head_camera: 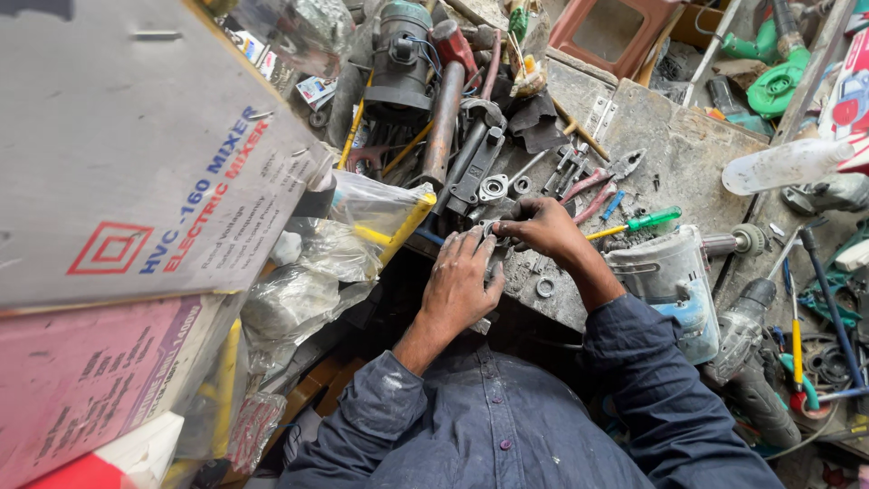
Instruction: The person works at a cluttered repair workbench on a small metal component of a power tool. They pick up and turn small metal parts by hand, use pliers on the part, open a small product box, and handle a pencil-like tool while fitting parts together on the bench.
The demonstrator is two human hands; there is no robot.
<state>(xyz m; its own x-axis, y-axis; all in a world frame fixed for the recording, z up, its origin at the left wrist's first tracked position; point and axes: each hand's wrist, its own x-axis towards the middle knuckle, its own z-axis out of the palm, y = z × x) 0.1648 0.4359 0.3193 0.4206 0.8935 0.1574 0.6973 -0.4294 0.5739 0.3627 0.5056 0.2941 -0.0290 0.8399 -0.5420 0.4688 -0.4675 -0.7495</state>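
Observation:
My left hand (pixel 462 279) rests palm down at the near edge of the grimy workbench (pixel 670 154), its fingers curled over a small grey metal part (pixel 496 256) that is mostly hidden. My right hand (pixel 541 226) comes in from the right and pinches the same part from above. Both wear dark blue sleeves. Just beyond the fingers lie a round metal flange (pixel 493 188) and a small ring (pixel 522 184). A loose washer (pixel 545 288) sits on the bench by my right wrist.
Red-handled pliers (pixel 602 181) and a green-handled screwdriver (pixel 638 222) lie to the right. A pale blue power tool (pixel 672 281) and a grey drill (pixel 744 326) sit beside my right arm. Cardboard boxes (pixel 145 154) and plastic bags (pixel 353 226) crowd the left. Large pipe wrenches (pixel 448 118) lie behind.

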